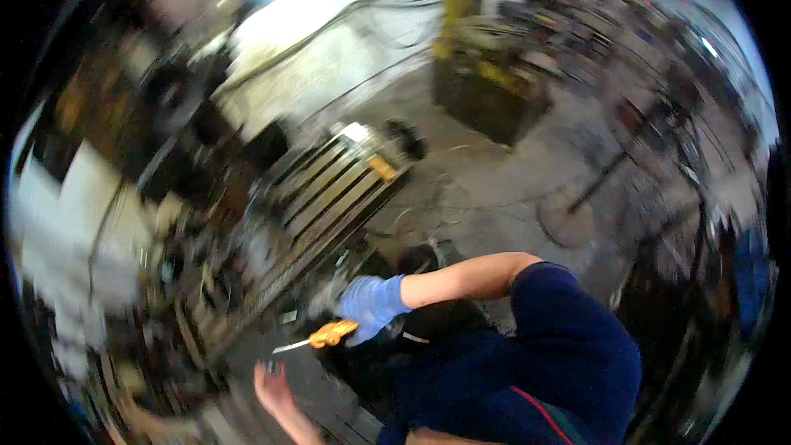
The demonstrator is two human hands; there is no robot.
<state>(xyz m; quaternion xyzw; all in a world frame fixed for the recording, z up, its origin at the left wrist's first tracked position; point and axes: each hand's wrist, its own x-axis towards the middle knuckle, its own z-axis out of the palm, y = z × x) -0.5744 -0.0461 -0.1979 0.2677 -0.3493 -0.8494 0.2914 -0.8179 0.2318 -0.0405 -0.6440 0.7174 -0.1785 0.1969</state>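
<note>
My right hand (372, 305), in a light blue glove, is closed on the end of a screwdriver with an orange handle (333, 333). Its pale metal shaft points left, toward my other hand. My left hand (275, 389) is bare and lower in the picture. Between its raised fingertips is a small dark piece (272, 367), too small and blurred to name. The screwdriver's tip is a little above that piece and apart from it.
A slatted metal table (329, 189) stands ahead, with a small orange block (382, 167) on it. Blurred clutter lines the left. Farther off are a dark box-shaped machine base (490, 99) with a yellow column and a round-based stand (568, 218).
</note>
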